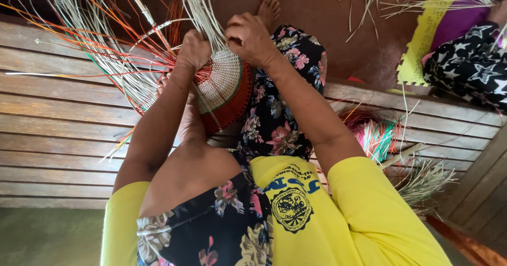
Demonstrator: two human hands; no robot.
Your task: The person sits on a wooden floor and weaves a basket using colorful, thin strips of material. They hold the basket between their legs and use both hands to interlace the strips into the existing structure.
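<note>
Mid-weave on the half-made basket [224, 89]: left hand [194, 49] and right hand [248, 36] clamped on pale strands [203, 7], likely needing firm tension next.

**A home weaving spot on a wooden porch**

It looks like a household craft space: a person sits barefoot on weathered wooden floor planks [58, 134], loose reed strips [105, 39] fan out, dyed fibre bundles [376, 136] lie nearby, and a yellow foam mat [422, 39] covers the earthen floor [327, 17].
</note>
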